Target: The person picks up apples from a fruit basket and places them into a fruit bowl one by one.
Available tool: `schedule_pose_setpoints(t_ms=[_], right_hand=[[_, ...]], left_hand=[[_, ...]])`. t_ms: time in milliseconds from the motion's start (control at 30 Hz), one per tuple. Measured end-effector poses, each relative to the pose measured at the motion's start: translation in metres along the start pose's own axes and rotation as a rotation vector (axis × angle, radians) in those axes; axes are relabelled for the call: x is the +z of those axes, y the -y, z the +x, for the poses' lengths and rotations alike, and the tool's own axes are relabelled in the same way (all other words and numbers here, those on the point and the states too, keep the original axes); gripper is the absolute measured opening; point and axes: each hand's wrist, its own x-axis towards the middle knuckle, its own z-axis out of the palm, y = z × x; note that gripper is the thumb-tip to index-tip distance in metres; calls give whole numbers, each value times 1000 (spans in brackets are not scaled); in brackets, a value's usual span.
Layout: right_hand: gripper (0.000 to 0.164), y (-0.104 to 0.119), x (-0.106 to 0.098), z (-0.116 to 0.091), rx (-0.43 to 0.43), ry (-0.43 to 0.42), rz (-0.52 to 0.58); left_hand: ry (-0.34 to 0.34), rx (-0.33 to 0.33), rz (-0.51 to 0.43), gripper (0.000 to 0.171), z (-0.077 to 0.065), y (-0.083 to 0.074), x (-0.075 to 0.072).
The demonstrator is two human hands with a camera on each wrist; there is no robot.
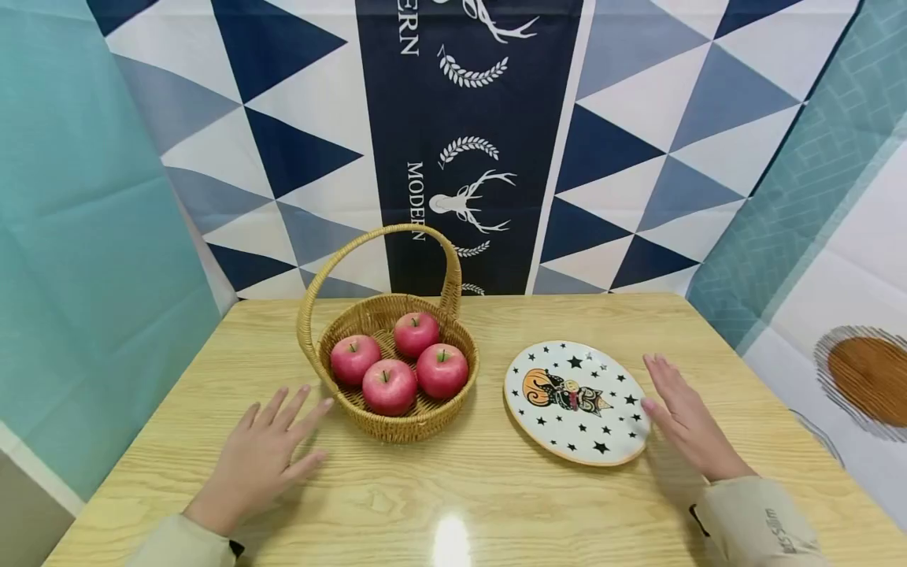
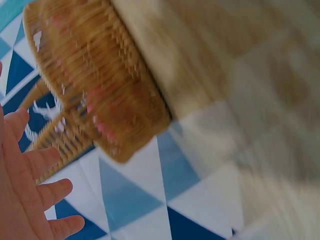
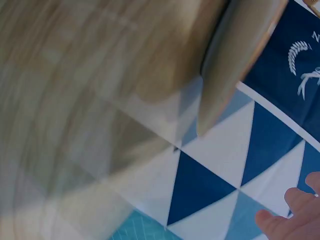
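Observation:
A wicker basket (image 1: 397,429) with a tall arched handle stands left of centre on the table, holding several red apples (image 1: 390,387). My left hand (image 1: 258,457), fingers spread, hovers near the basket's front left side and holds nothing. In the left wrist view its fingertips (image 2: 55,192) show beside the blurred basket (image 2: 100,75). To the right lies a white oval plate (image 1: 567,441) with black stars and a cat-and-pumpkin picture. Close to the plate's right rim is my right hand (image 1: 687,421), fingers straight, with nothing in it. The right wrist view shows the plate (image 3: 240,60) edge-on.
The light wooden table (image 1: 368,504) reaches back to a hanging cloth (image 1: 468,102) with blue and white triangles and a deer print. A teal cloth (image 1: 92,197) hangs on the left. At the right hangs a white cloth with a brown round print (image 1: 871,382).

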Motion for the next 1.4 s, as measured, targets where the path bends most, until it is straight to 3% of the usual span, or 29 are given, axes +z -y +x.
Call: schedule_pose_setpoints(t_ms=[233,500,700,1067,1267,1400], right_hand=[[58,8,17,15,39,74,42],[61,21,47,41,81,186,23],[60,31,61,58,95,215,74],[68,51,82,80,108,248,349],[72,73,88,95,57,309,335],[73,87,90,108,145,333,325]], left_hand=[[-1,75,3,55,5,-15,6],[79,112,-10,55,6,-23,3],[43,121,-8,58,12,-27,13],[24,159,-11,59,26,-33,24],[45,150,-32,60,27,-34,24],[40,150,-43,60,28,-34,25]])
